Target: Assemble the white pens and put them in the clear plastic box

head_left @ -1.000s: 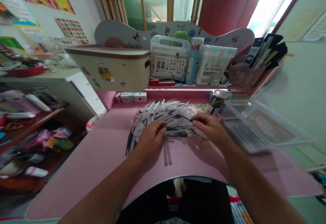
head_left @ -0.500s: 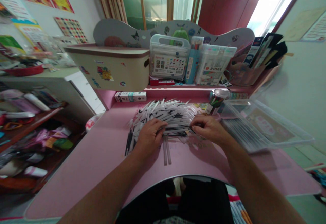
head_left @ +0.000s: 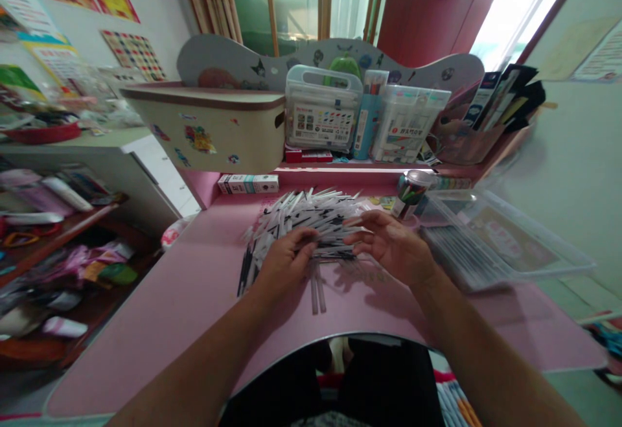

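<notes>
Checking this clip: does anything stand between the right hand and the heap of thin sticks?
Nothing visible does. The right hand, fingers spread, is at the right side of the heap of thin sticks. The can stands beyond the hand and the clear box is to its right.

Glare at the upper-right window [head_left: 515,6], soft shadows on the pink desk [head_left: 146,336], stretched, blurry edges.

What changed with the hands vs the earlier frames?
Right hand released its pinch, where a dark rod showed; now it's spread open, reaching slightly further left toward the rod pile, no rod clearly visible in its grip. Left hand, rod pile and can look about the same.
</notes>
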Available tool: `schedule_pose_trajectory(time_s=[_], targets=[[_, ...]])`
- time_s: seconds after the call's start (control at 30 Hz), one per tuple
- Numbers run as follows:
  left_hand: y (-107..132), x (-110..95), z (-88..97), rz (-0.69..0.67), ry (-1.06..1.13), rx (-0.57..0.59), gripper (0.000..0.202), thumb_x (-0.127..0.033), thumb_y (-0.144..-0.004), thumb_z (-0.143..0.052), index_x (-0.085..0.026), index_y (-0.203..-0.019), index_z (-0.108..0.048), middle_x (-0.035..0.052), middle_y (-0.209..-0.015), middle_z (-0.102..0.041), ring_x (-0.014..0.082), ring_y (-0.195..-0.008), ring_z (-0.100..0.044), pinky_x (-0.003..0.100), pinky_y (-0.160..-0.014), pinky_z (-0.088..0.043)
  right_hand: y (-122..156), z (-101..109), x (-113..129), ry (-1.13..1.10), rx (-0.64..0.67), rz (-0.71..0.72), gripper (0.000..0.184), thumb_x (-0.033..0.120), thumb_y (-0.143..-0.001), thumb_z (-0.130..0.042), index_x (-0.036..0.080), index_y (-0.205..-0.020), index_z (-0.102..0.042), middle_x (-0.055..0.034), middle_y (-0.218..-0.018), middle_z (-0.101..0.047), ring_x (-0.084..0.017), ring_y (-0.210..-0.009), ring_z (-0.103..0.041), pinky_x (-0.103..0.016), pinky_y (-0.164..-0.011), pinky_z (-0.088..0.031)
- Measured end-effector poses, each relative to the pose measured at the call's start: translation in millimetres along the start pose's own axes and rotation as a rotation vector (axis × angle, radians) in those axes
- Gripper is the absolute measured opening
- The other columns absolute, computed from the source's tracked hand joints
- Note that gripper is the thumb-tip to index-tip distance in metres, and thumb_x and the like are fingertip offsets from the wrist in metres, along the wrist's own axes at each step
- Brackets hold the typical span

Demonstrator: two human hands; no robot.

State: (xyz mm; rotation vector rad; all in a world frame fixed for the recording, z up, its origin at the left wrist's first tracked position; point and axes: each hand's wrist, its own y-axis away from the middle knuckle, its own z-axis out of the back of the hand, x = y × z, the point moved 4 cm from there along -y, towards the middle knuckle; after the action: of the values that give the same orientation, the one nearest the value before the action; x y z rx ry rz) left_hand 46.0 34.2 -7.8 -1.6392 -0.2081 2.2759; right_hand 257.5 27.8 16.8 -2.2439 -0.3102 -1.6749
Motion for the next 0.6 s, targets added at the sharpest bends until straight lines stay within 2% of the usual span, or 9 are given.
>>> schedule_pose_trajectory(time_s=[0.07,0.13,0.23,0.3,0.4,0.5,0.6], targets=[[-1.8,1.9,2.1,0.042,0.166,-0.036,0.013,-0.026,-0.086,-0.059,-0.020,-0.097,-0.062,0.0045,-0.094,-0.073,0.0196,-0.091,-0.069,0.035,-0.087,-0.053,-0.7,0.4,-4.8,0.043,-0.010,0.032,0.039,0.047,-0.078,-0.062,0.023,-0.108,-0.058,-0.0108,-0.123,-0.063,-0.023,-0.097,-0.065,-0.037,-0.076,-0.054],[-3.2,2.2,4.7,0.064,0.289,-0.080,0.014,-0.027,-0.086,-0.060,-0.020,-0.098,-0.057,0.0035,-0.092,-0.071,0.0177,-0.088,-0.069,0.035,-0.086,-0.054,-1.7,0.6,-11.8,0.202,-0.013,0.077,0.031,0.040,-0.082,-0.059,0.022,-0.107,-0.061,-0.0094,-0.115,-0.064,-0.021,-0.095,-0.063,-0.035,-0.077,-0.051],[-3.2,0.5,8.2,0.076,0.373,-0.130,0.028,-0.027,-0.088,-0.059,-0.022,-0.114,-0.051,0.0014,-0.092,-0.069,0.0153,-0.082,-0.069,0.033,-0.080,-0.056,-2.2,-8.2,-21.1,0.642,0.025,0.200,0.016,0.028,-0.086,-0.056,0.019,-0.095,-0.067,-0.0071,-0.098,-0.064,-0.021,-0.094,-0.058,-0.038,-0.085,-0.046],[-2.3,-1.0,10.0,0.079,0.384,-0.149,0.043,-0.028,-0.090,-0.057,-0.027,-0.130,-0.043,0.0015,-0.097,-0.067,0.0149,-0.079,-0.069,0.030,-0.070,-0.057,-1.3,-20.5,-25.8,0.943,0.056,0.297,0.015,0.021,-0.086,-0.055,0.018,-0.090,-0.069,-0.0073,-0.096,-0.062,-0.022,-0.095,-0.054,-0.041,-0.089,-0.042],[-1.6,-3.3,14.6,0.055,0.351,-0.207,0.060,-0.027,-0.091,-0.055,-0.037,-0.145,-0.029,0.0014,-0.103,-0.061,0.0131,-0.078,-0.067,0.026,-0.064,-0.057,0.1,-39.3,-32.9,1.216,0.094,0.378,0.019,0.016,-0.086,-0.057,0.018,-0.095,-0.073,-0.0086,-0.101,-0.059,-0.023,-0.098,-0.048,-0.042,-0.089,-0.039],[-2.3,-4.7,19.8,0.010,0.307,-0.277,0.068,-0.022,-0.092,-0.053,-0.041,-0.150,-0.022,-0.0006,-0.101,-0.056,0.0096,-0.075,-0.065,0.025,-0.070,-0.057,0.3,-49.8,-41.8,1.342,0.133,0.370,0.026,0.013,-0.085,-0.058,0.021,-0.102,-0.075,-0.0099,-0.111,-0.057,-0.025,-0.104,-0.044,-0.043,-0.091,-0.036],[-3.7,-2.8,21.4,-0.002,0.283,-0.298,0.071,-0.020,-0.091,-0.052,-0.042,-0.151,-0.020,-0.0019,-0.099,-0.054,0.0079,-0.073,-0.064,0.025,-0.073,-0.057,-0.6,-53.1,-50.4,1.419,0.161,0.360,0.028,0.012,-0.083,-0.058,0.022,-0.103,-0.076,-0.0103,-0.123,-0.055,-0.028,-0.113,-0.041,-0.047,-0.097,-0.034]])
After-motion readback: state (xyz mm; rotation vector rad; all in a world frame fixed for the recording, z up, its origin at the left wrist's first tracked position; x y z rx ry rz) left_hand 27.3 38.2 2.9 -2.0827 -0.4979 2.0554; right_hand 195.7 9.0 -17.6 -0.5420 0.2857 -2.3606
